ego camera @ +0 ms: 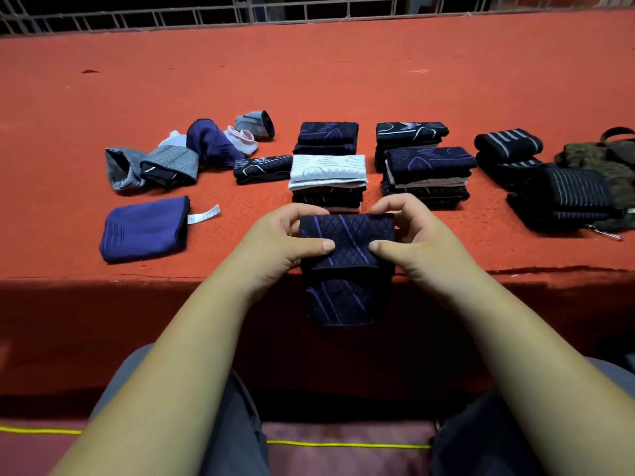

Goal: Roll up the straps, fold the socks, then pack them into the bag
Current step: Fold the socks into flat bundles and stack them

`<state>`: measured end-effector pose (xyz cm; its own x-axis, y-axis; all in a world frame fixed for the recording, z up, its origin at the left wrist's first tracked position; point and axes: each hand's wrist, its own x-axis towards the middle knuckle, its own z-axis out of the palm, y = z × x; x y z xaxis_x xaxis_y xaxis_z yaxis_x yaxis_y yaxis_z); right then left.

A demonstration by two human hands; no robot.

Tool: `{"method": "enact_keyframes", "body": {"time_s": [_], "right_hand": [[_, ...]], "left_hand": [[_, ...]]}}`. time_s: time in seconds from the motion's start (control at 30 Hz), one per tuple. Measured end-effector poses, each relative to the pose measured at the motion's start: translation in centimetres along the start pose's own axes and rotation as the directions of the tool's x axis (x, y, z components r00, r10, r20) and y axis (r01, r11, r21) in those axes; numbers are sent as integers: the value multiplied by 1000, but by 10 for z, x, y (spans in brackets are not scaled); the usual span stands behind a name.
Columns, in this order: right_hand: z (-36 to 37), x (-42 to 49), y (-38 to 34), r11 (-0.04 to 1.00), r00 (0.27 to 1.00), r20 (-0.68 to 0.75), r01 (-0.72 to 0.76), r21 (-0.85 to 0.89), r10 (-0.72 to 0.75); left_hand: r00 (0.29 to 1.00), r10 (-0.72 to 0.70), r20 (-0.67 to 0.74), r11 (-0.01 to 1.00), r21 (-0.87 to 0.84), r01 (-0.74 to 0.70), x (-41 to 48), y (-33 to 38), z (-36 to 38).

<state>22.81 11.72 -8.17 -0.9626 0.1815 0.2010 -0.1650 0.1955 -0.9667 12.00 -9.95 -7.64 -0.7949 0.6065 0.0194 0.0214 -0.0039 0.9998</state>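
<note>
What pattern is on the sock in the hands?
Dark navy sock with purple diamonds and stripes; head view.

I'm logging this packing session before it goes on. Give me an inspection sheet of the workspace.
Surface: red cloth table, a few loose threads.
Job's things: dark sock half over the near edge; folded sock stacks mid-table; striped straps and olive bag at right.
Clutter: heap of grey, purple and pink pieces at left; purple piece with a label nearer.
Hands: left hand and right hand both pinch the dark sock.
Cables: nothing seen.
Surroundings: metal railing behind the table.
</note>
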Motion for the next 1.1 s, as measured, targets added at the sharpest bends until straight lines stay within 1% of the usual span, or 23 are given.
{"method": "enact_keyframes", "body": {"time_s": [0.07, 0.1, 0.13, 0.2, 0.27, 0.3, 0.37, 0.43, 0.47, 0.53, 0.6, 0.73, 0.83, 0.9, 1.0, 1.1], "right_hand": [[2, 2, -2, 995, 999, -14, -35, 97, 37], [2, 2, -4, 990, 998, 14, -58, 128, 57], [1, 2, -7, 990, 996, 64, -77, 121, 70], [-5, 3, -10, 996, 984, 160, -84, -9, 84], [-10, 4, -12, 990, 984, 152, -76, -123, 94], [-11, 5, -11, 989, 987, 129, -82, -125, 98], [-10, 6, -8, 992, 989, 103, -97, -79, 105], [-6, 7, -4, 995, 993, 73, -95, -15, 96], [-5, 8, -2, 996, 994, 56, -90, 4, 89], [-5, 8, 0, 997, 997, 36, -71, 10, 70], [-5, 7, -1, 998, 998, 31, -55, -10, 55], [-6, 6, -5, 998, 994, 106, -32, -48, 36], [-9, 7, -3, 997, 994, 75, -80, 18, 79], [-10, 6, -2, 991, 993, 57, -108, 72, 104], [-10, 7, -1, 983, 992, 66, -116, 144, 107], [-10, 10, 1, 977, 991, 88, -119, 178, 104]], "left_hand": [[999, 28, -16, 995, -95, -29, 0, 0, 2], [998, 49, -26, 988, -142, -52, 0, 0, 4], [997, 70, -46, 980, -182, -77, 1, 0, 5], [991, 91, -94, 962, -250, -112, 3, 1, 7], [988, 92, -127, 947, -294, -126, 4, 4, 8], [988, 87, -125, 947, -299, -121, 4, 4, 7], [996, 65, -65, 960, -269, -80, 4, 3, 3], [999, 20, 35, 985, -174, -13, 4, -1, -3], [998, -6, 62, 994, -112, 13, 4, -3, -5], [998, -21, 60, 998, -59, 24, 3, -3, -5], [999, 1, 32, 998, -70, 1, 2, 0, -3], [997, 67, -29, 995, -78, -69, 6, -1, -5], [999, 34, 0, 993, -111, -34, 5, -1, -8], [1000, 10, 26, 996, -88, -8, 4, 2, -11], [997, -17, 77, 997, -68, 23, 4, 1, -16], [995, -34, 91, 994, -101, 43, 5, -1, -18]]}}
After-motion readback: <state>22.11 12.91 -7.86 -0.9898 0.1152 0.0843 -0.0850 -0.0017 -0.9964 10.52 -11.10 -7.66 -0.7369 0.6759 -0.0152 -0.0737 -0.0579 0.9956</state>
